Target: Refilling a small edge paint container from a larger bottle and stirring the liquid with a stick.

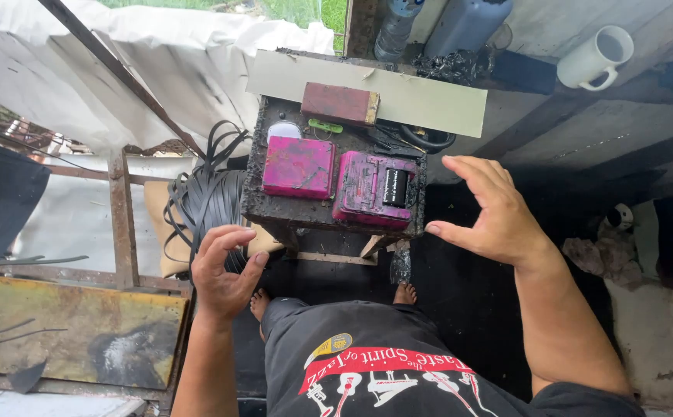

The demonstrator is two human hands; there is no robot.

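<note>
My left hand (224, 270) hovers with fingers curled and apart, holding nothing, just left of the small dirty wooden stool (290, 212) and over a coil of black straps (205, 197). My right hand (491, 212) is spread wide with nothing in it, thumb near the stool's right front corner. On the stool lie a pink box (299, 167), a pink box with a black roller (375, 189), a reddish block (340, 103), a green clip (326, 126) and a small round white lid (284, 130). My bare feet (406, 294) stand below the stool.
A pale board (437, 100) lies across the stool's far side. A white mug (599, 58) and two bottles (429, 27) stand on a dark ledge. White tarp (159, 69), a rusty frame (120, 224) and a worn board (74, 332) are at left.
</note>
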